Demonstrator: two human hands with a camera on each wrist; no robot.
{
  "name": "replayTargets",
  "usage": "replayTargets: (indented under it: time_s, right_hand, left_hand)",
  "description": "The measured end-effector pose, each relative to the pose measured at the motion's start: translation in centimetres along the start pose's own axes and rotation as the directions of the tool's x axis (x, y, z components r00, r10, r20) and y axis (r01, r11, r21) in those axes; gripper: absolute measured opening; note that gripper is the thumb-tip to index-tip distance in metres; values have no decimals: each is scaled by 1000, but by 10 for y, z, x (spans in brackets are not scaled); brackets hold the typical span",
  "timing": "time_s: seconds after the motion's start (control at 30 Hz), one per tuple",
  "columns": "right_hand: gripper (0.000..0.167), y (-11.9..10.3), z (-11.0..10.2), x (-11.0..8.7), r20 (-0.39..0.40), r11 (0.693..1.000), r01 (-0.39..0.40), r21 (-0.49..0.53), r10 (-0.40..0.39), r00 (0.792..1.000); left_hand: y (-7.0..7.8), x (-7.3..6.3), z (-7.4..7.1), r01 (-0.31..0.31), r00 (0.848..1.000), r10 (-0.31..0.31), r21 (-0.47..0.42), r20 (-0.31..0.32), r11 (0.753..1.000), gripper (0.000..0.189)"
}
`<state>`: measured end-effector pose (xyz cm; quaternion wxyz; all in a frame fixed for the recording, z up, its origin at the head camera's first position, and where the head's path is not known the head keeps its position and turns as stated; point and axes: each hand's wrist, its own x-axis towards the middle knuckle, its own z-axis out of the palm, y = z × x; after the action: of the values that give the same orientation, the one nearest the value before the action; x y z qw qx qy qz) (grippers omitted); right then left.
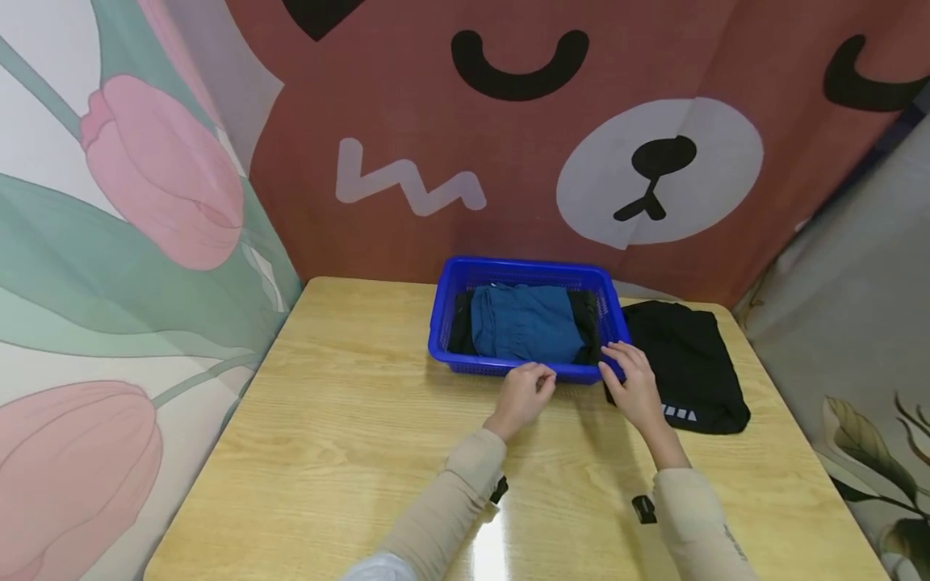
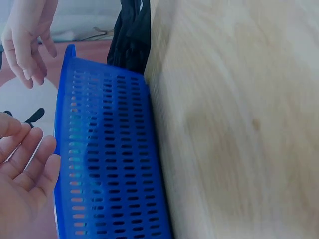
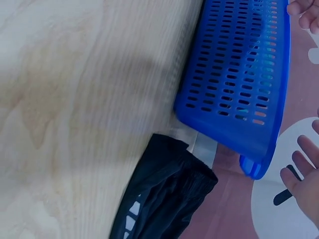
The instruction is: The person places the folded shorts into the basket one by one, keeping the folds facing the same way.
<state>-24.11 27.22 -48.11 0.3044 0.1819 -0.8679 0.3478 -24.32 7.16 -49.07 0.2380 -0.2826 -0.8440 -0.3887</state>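
A blue plastic basket [image 1: 475,365] with slotted walls stands at the back of the table. Inside lies a folded blue garment [image 1: 526,323] on top of black cloth [image 1: 462,324]. My left hand [image 1: 521,397] is at the front rim, its fingers loosely bent and holding nothing; the left wrist view shows that hand [image 2: 25,184] palm up beside the rim. Over the front right corner is my right hand [image 1: 634,391], fingers relaxed and apart, nothing in them. Right of the basket lies a folded black garment [image 1: 686,355] with a row of white shapes, partly behind the right hand.
The wooden table [image 1: 327,420] backs onto a brown curtain [image 1: 407,97] with a bear print. A tulip-print curtain [image 1: 167,177] hangs along the left, and a pale leaf-print cloth [image 1: 865,307] along the right. Small black devices [image 1: 643,509] sit at both wrists.
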Motion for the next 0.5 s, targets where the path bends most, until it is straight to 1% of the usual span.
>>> replayTargets:
  time_s: [0.1, 0.27, 0.37, 0.5]
  right_hand:
    - [24, 2, 0, -2, -26, 1000, 9, -2, -10, 1000]
    - [25, 5, 0, -11, -65, 1000, 13, -2, -13, 998]
    - [25, 6, -1, -18, -89, 1000, 8, 1, -8, 996]
    - [26, 8, -3, -26, -120, 1000, -5, -3, 5, 993]
  left_hand:
    - [0, -2, 4, 20, 1000, -20, -32, -4, 999, 6]
    - [-2, -9, 11, 60, 998, -59, -36, 35, 998, 7]
    - [-3, -14, 16, 68, 997, -67, -32, 47, 997, 7]
    - [-3, -19, 21, 79, 995, -76, -48, 59, 996, 7]
